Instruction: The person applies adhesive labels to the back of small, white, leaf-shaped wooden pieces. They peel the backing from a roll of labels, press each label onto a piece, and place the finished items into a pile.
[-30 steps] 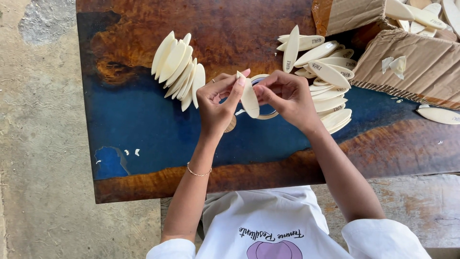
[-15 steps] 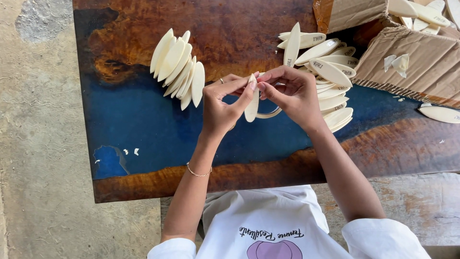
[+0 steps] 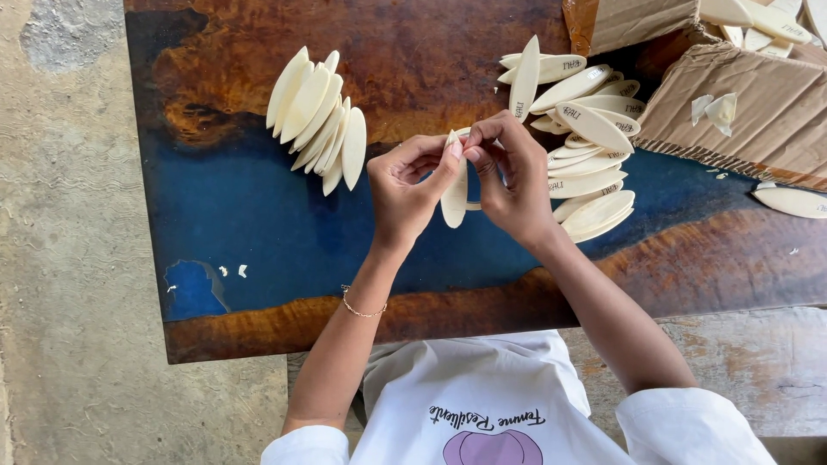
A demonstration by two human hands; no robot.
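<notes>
Cream oval piece (image 3: 454, 196) pinched, seemingly, by both hands (image 3: 461, 185).

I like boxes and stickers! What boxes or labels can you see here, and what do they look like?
Cardboard box: far right corner of the table, brown, open, torn flaps.
Pale oval pieces: heaped beside the box, each with a small dark printed mark.
Held piece: pinched between left hand and right hand; no mark visible.

Blue and brown resin table (image 3: 258, 232), torn cardboard box (image 3: 758, 112), concrete floor (image 3: 60, 258), gold bracelet (image 3: 362, 308)
</notes>
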